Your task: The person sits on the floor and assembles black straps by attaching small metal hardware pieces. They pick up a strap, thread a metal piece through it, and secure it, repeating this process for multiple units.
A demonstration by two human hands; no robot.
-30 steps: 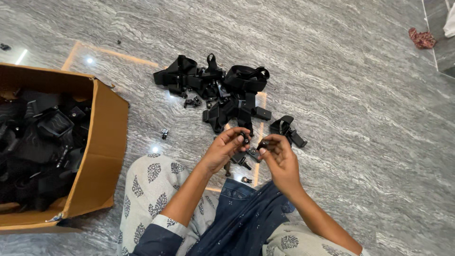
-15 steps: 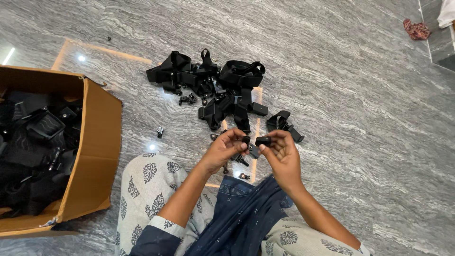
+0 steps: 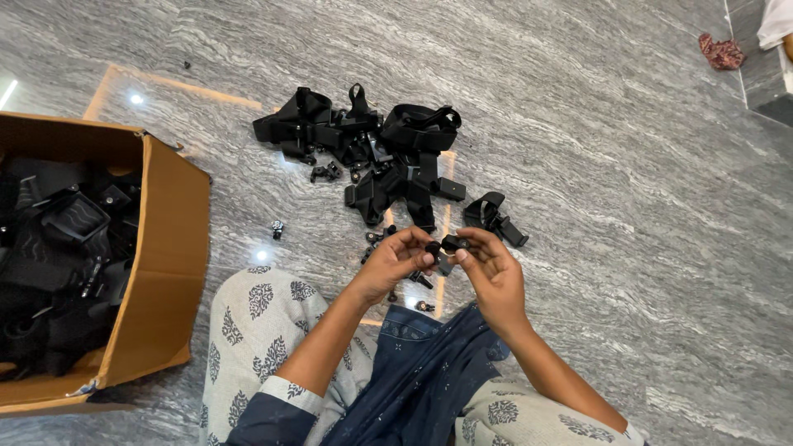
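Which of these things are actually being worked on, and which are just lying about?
In hand:
left hand pinching a small black knob
right hand holding a small black clip

Lying about:
strap pile on the floor
cardboard box of black gear
loose screw
red cloth

An open brown cardboard box (image 3: 169, 272) stands at the left on the floor, holding black gear.
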